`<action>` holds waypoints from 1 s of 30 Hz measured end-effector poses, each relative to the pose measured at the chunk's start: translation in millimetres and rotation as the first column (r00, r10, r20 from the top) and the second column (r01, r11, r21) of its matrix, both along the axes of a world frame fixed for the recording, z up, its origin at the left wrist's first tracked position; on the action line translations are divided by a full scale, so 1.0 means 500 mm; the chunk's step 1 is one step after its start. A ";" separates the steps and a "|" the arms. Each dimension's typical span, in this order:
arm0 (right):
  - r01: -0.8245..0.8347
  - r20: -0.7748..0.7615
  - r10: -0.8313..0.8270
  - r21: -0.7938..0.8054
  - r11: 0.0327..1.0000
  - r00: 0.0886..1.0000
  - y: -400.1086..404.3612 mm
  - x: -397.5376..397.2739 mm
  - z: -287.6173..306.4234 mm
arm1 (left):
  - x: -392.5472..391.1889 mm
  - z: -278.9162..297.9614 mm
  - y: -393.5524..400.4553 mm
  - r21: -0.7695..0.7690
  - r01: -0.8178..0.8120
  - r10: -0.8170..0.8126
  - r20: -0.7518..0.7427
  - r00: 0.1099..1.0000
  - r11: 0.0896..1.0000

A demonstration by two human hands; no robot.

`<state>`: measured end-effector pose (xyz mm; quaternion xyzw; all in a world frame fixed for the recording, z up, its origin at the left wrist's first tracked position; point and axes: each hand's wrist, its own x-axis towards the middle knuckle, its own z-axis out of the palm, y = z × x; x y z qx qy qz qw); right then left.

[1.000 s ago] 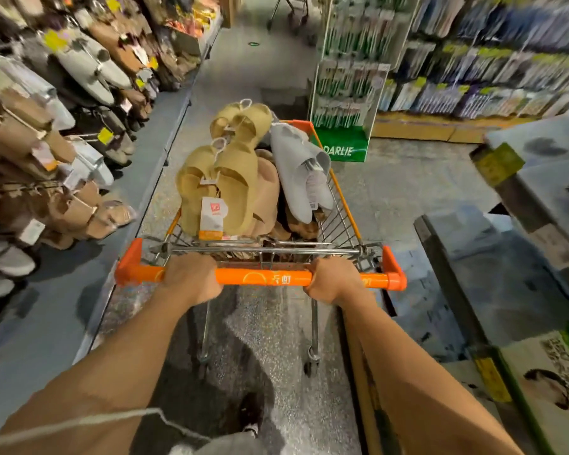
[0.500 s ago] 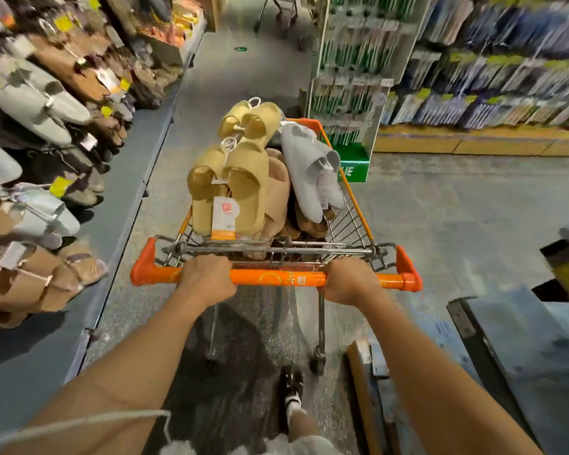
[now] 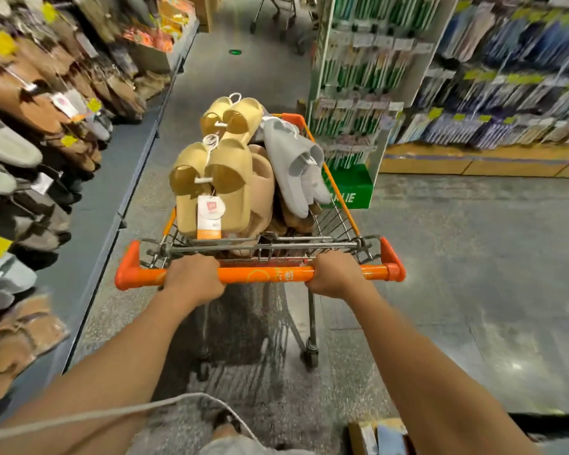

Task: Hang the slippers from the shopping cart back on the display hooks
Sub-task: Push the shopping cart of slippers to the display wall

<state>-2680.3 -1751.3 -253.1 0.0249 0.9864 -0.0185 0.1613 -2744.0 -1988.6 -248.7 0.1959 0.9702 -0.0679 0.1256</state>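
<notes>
The slipper display (image 3: 30, 133) is seen off to the left of the left hand (image 3: 193, 279), which is clenched around the orange cart handle (image 3: 270, 275). Just ahead of that hand, in the shopping cart (image 3: 339, 221), the yellow slippers (image 3: 214, 185) are stacked with their long axes running away from the hands; the grey slippers (image 3: 293, 165) lie ahead of the right hand (image 3: 337, 274), likewise clenched on the handle. The left hand is judged nearer both the yellow pair and the display.

Wire shopping cart (image 3: 337, 221) on floor (image 3: 457, 274), heaped with slippers (image 3: 230, 178).
</notes>
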 end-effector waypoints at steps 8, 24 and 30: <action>0.078 -0.040 -0.076 0.032 0.996 0.996 0.058 -0.267 -0.009 | -0.281 -0.017 0.056 0.064 0.051 -0.049 -0.031 0.998 0.997; 0.175 0.028 -0.175 0.006 0.985 0.984 0.138 -0.589 0.005 | -0.616 -0.005 0.150 0.074 0.075 -0.077 0.021 0.997 0.994; 0.183 0.096 -0.182 -0.007 0.983 0.979 0.158 -0.651 0.014 | -0.677 0.000 0.170 0.075 0.077 -0.081 0.052 0.995 0.994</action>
